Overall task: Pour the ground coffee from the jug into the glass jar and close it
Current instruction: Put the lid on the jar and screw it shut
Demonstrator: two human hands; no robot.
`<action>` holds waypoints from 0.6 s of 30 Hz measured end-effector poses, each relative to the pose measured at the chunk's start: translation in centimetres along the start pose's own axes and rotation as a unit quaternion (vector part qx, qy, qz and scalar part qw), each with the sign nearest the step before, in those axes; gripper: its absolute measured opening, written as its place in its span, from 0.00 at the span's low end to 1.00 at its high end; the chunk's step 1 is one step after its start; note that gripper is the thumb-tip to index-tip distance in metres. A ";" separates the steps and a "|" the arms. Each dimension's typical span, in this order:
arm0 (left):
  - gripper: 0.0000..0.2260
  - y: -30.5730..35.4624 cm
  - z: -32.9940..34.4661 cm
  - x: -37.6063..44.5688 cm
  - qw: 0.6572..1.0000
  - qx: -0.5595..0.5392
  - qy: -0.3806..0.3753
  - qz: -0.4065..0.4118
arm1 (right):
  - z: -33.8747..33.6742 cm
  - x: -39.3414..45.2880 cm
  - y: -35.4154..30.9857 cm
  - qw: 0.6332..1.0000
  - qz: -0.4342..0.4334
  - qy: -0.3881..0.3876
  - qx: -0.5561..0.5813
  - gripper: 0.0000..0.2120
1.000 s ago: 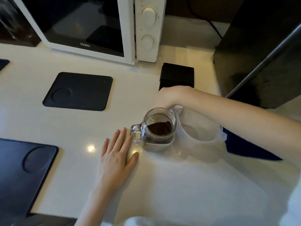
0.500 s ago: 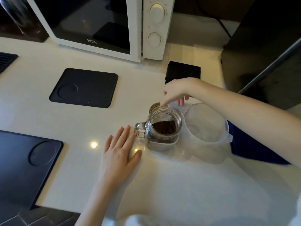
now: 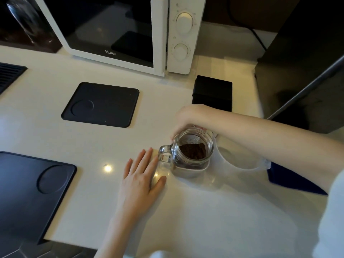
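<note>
A glass jar point(image 3: 193, 146) with a side handle stands open on the white counter, with ground coffee point(image 3: 192, 151) in its bottom. Right beside it, touching, stands the translucent plastic jug point(image 3: 240, 159), which looks empty. My right hand point(image 3: 188, 118) reaches over the jug and curls down just behind the jar's rim, its fingers closed where the lid lay. The lid itself is hidden under the hand. My left hand point(image 3: 141, 175) lies flat on the counter with fingers spread, its fingertips just short of the jar's handle.
A white microwave point(image 3: 111, 34) stands at the back. A black box point(image 3: 212, 94) sits just behind my right hand. A black mat point(image 3: 100, 104) lies at centre left, a black tray point(image 3: 28, 192) at the near left, a blue cloth point(image 3: 286, 181) right of the jug.
My right hand lifted off the jug's rim, touched the lid behind the jar, then dropped over it and closed. The lid no longer shows. My left hand has stayed flat.
</note>
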State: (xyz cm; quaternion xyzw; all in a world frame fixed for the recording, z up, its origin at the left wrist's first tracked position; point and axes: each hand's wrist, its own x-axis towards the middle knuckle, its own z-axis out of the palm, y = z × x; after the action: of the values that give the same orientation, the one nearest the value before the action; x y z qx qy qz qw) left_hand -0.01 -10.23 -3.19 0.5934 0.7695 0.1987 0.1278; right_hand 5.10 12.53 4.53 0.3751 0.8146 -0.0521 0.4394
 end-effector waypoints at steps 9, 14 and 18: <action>0.26 0.1 -0.1 -0.1 1.000 -0.006 0.002 0.000 | -1.6 -4.2 3.7 0.957 -0.069 0.079 0.270 0.26; 0.28 0.1 -0.3 0.2 0.999 -0.032 0.004 0.010 | -1.1 -7.8 6.5 0.842 -0.161 0.162 0.490 0.21; 0.34 1.0 -1.6 0.9 0.988 -0.155 0.009 -0.021 | 1.4 -10.7 6.9 0.723 -0.268 0.183 0.610 0.22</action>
State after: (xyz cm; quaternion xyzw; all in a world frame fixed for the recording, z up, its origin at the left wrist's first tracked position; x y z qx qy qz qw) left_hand -0.12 -9.38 -1.31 0.5484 0.7426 0.3181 0.2159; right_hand 14.14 10.88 13.43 0.3303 0.7377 -0.5842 -0.0742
